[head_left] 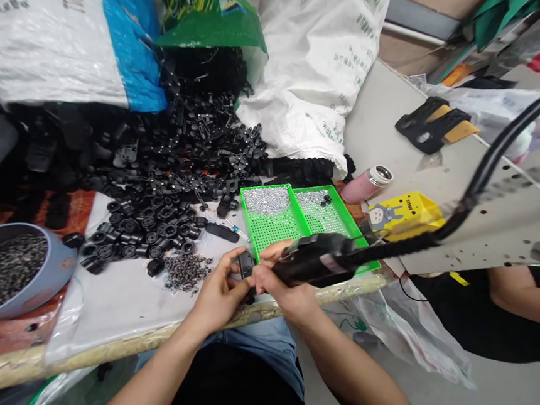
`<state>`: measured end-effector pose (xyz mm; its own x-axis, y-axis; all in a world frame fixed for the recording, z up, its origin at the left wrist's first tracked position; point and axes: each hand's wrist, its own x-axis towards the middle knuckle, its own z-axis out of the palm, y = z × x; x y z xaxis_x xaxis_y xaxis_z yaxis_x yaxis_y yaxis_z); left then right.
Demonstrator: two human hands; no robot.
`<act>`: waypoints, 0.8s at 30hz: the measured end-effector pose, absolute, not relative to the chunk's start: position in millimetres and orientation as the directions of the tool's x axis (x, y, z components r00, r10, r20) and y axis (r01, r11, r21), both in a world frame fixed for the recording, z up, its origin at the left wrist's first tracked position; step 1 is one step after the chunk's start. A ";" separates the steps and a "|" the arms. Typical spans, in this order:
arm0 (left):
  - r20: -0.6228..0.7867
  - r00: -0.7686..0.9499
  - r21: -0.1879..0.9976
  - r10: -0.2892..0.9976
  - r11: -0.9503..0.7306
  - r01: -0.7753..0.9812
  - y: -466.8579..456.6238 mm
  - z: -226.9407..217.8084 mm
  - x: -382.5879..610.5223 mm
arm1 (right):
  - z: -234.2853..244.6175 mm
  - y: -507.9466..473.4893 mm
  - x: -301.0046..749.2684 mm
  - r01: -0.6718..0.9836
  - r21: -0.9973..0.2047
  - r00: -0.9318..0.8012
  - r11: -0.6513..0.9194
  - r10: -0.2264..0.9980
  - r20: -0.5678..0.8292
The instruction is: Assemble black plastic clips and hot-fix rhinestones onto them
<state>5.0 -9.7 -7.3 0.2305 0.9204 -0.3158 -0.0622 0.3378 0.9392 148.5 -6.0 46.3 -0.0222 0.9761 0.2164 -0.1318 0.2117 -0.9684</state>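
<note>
We have one black plastic part held between both hands, just above the table's front edge. The left hand is closed narrow around it. The right hand wraps one black power tool, with its nose at or just beside the part; the fingers hide the contact, so we can't confirm it. The tool's thick cable runs up and right.

For a clean hold, we brace the part firmly in the left hand, keep the tool square to it, keep fingertips clear of the nose, and leave slack in the cable.

Counts: two green trays, possibly one split tray, both holding silver bits. Two dark pieces sit in the right-hand section. There's one small heap of grey bits, roughly thirty round black pieces, too many to count exactly, and one large loose pile of black parts. Also one grey bowl, one pink flask, and two white sacks. One co-worker's arm is at right.
</note>
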 end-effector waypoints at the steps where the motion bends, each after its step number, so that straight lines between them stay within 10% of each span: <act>1: -0.321 0.234 0.939 0.918 0.341 -0.051 -9.1 -6.0 4.5 | 48.7 -5.0 152.6 -0.149 -0.962 0.017 0.230 0.973 0.230; 7: -0.398 0.258 0.912 0.881 0.410 0.005 -6.8 -0.6 4.7 | 42.9 4.9 184.7 -0.084 -0.983 0.267 0.165 0.954 0.137; 24: -0.304 0.307 0.948 0.902 0.254 0.193 -8.5 1.2 4.8 | 45.4 3.0 178.9 -0.108 -0.966 0.277 0.234 0.941 0.197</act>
<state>4.8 -8.5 1.2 0.3072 0.9017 -0.3041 0.1930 0.2539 0.9478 178.9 3.0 45.4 0.2768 0.9405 0.1970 -0.1082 0.2342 -0.9661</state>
